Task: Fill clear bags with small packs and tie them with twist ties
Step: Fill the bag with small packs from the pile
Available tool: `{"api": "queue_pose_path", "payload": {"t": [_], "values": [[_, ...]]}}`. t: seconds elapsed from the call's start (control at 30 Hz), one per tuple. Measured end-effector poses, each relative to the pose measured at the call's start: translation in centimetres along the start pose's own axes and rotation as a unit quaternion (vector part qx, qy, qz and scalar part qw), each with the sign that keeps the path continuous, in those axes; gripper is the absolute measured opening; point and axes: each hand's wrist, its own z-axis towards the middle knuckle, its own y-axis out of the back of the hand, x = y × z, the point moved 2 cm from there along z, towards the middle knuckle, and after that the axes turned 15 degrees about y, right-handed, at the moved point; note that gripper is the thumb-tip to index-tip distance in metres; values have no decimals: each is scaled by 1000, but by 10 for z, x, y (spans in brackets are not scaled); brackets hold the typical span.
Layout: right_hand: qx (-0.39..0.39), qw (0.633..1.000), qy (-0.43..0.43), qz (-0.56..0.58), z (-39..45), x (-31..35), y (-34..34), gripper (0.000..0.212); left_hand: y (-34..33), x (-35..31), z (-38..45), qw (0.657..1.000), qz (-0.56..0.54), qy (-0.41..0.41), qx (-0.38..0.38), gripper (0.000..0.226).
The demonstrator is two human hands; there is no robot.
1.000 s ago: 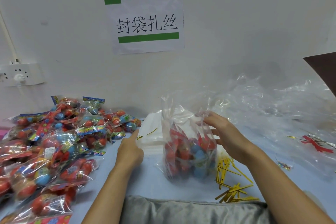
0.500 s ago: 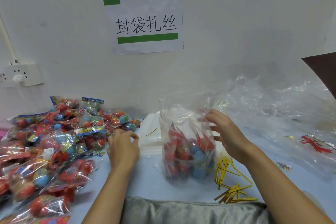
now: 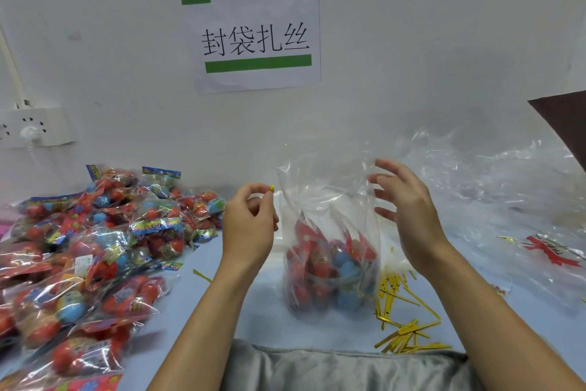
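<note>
The left hand [image 3: 249, 225] has come up off the table since a moment ago, when it lay flat among the small packs [image 3: 95, 251]; now it hangs beside the clear bag [image 3: 329, 232] with thumb and forefinger pinching a gold twist tie [image 3: 271, 189], only its tip showing above the fingertips. The right hand [image 3: 407, 213] has let go of the bag's upper edge and hovers just beside it, fingers spread and lightly bent, holding nothing.

The bag stands upright on the pale blue table [image 3: 203, 305], between the two hands, its lower half packed with red and blue round sweets in glossy wrappers. Its top is thin crinkled film, loose and unsealed (you can see the wall straight through it).

To the left lies a heap of more packs, shiny cellophane with bright printed headers. At the right of the bag sits a scatter of gold twist ties [image 3: 402, 317], flat metallic strips, one stray piece lying left of the left wrist. Further right, a pile of crumpled empty clear bags [image 3: 494, 197]. A paper sign [image 3: 255, 37] with green bars hangs on the wall.
</note>
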Motion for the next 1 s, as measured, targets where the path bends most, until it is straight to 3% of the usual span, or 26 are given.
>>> {"api": "queue_pose_path", "payload": {"t": [0.1, 0.17, 0.23, 0.3, 0.37, 0.43, 0.57, 0.6, 0.67, 0.73, 0.77, 0.83, 0.9, 1.0], "values": [[-13, 999, -31, 9, 3, -3, 8, 30, 12, -1, 8, 998, 16, 10, -57, 11], [-21, 999, -45, 4, 4, -4, 10, 30, 24, 5, 14, 985, 146, 41, -81, 12], [-21, 998, -57, -9, 4, -7, 10, 29, 32, 19, 17, 933, 343, 93, -50, 13], [0, 997, -68, -33, 4, -9, 9, 27, 35, 32, 12, 875, 464, 139, -4, 14], [42, 993, -86, -63, 4, -11, 9, 27, 34, 37, 8, 842, 517, 156, 13, 26], [90, 987, -105, -81, 4, -11, 11, 36, 33, 35, 8, 835, 529, 151, 3, 35], [186, 971, -131, -70, 4, -10, 21, 54, 35, 23, 7, 865, 485, 127, -6, 48], [221, 964, -138, -61, 3, -9, 23, 58, 36, 19, 8, 887, 445, 118, 41, 57], [290, 943, -161, -22, -1, -8, 29, 65, 35, 12, 4, 910, 325, 124, 225, 83], [350, 918, -186, 31, -6, -5, 33, 65, 31, 7, -8, 878, 236, 142, 392, 107], [374, 906, -191, 46, -7, -4, 32, 68, 27, 6, -14, 864, 209, 137, 437, 112], [399, 896, -192, 35, -10, -4, 27, 91, 15, 9, -18, 880, 164, 106, 434, 113], [392, 905, -167, -5, -13, -4, 15, 105, -1, 11, -20, 914, 114, 64, 383, 94], [400, 912, -84, -28, -18, -3, -6, 86, -18, 15, -23, 932, 43, 48, 357, 68]]}}
